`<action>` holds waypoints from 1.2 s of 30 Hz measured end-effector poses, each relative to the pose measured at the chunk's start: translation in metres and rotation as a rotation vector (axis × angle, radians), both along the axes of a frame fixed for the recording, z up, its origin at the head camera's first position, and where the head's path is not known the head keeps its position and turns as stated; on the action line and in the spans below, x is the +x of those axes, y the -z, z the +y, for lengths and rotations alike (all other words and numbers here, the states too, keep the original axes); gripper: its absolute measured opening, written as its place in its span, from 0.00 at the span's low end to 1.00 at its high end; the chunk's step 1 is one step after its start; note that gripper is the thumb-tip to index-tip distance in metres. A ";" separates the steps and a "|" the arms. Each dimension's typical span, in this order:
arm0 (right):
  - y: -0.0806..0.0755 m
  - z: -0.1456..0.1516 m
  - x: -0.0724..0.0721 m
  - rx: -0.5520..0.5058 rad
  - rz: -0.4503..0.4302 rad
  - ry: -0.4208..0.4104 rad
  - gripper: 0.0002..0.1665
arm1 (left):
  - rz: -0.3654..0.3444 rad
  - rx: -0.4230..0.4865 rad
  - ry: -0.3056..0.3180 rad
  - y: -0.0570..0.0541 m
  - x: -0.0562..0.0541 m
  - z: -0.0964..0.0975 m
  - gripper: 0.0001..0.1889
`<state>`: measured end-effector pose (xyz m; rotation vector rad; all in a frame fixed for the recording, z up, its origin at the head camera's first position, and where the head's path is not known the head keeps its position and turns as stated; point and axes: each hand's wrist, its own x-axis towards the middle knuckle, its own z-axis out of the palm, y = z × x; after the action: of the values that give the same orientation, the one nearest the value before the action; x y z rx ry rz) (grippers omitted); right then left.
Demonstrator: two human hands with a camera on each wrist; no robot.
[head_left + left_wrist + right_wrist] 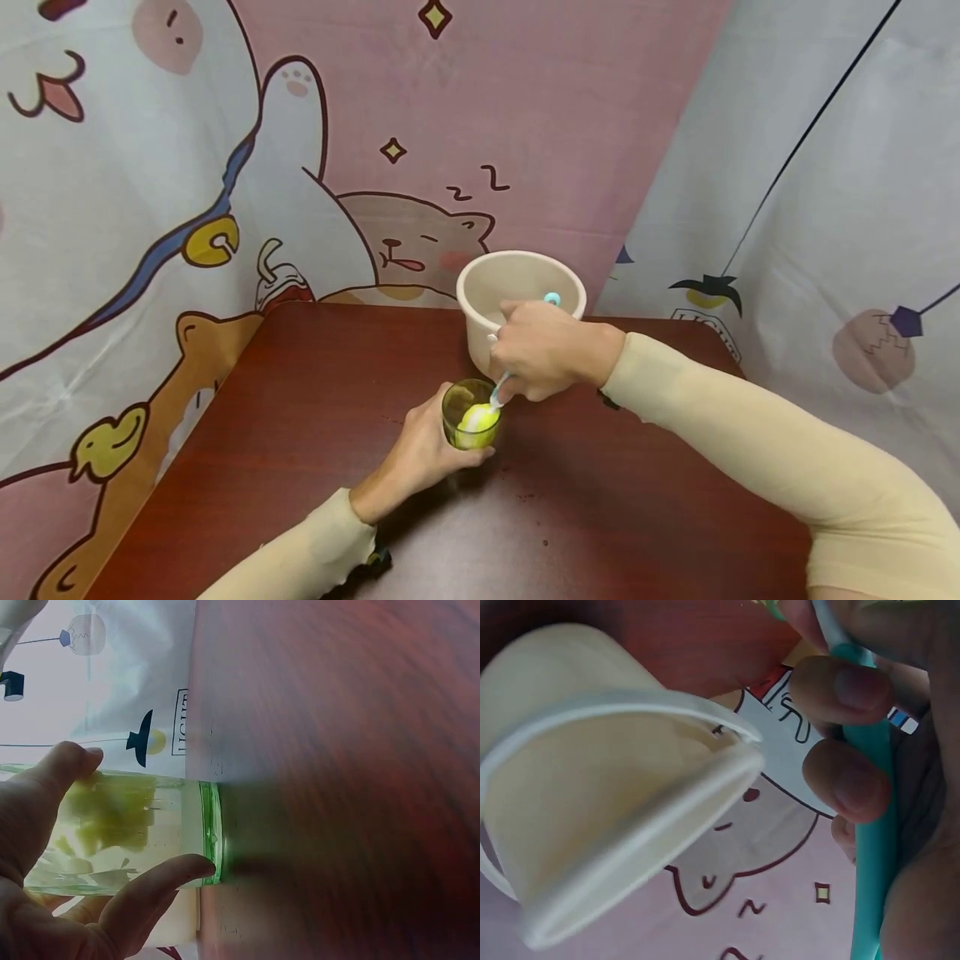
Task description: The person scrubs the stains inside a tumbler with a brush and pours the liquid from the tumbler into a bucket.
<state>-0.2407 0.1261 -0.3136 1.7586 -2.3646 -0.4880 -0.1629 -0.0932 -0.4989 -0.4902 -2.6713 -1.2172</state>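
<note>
My left hand (423, 443) grips a green-tinted drinking glass (169, 832), which stands upright over the table in the head view. The fingers wrap round its side, with one tip down near the thick base. In my right hand (542, 346) is a cup brush (874, 836) with a teal handle and a pale neck. Its yellow-green and white head (478, 419) sits inside the glass, tilted down from the right. Through the glass wall the left wrist view shows the head as a blurred yellow-green shape. The right palm hides part of the handle.
A cream bucket (476, 337) with a white carrying handle stands just beyond my right hand, near the back edge of the reddish-brown table (330, 383). Behind the table hangs a cartoon-printed cloth (555, 125). A few small drops lie in front of the glass.
</note>
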 end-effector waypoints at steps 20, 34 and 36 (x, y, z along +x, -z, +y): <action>-0.015 0.008 -0.015 -0.084 -0.118 0.064 0.16 | 0.012 0.000 -0.012 0.002 0.000 0.001 0.44; 0.008 0.018 -0.031 -0.155 -0.283 0.151 0.16 | -0.013 0.015 -0.026 0.003 0.001 0.003 0.45; 0.011 0.016 -0.030 -0.154 -0.271 0.151 0.17 | -0.008 0.009 -0.027 0.003 0.000 0.003 0.45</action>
<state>-0.2711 0.1417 -0.3246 1.6783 -2.6495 -0.0837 -0.1630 -0.0903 -0.5023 -0.4477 -2.6688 -1.2255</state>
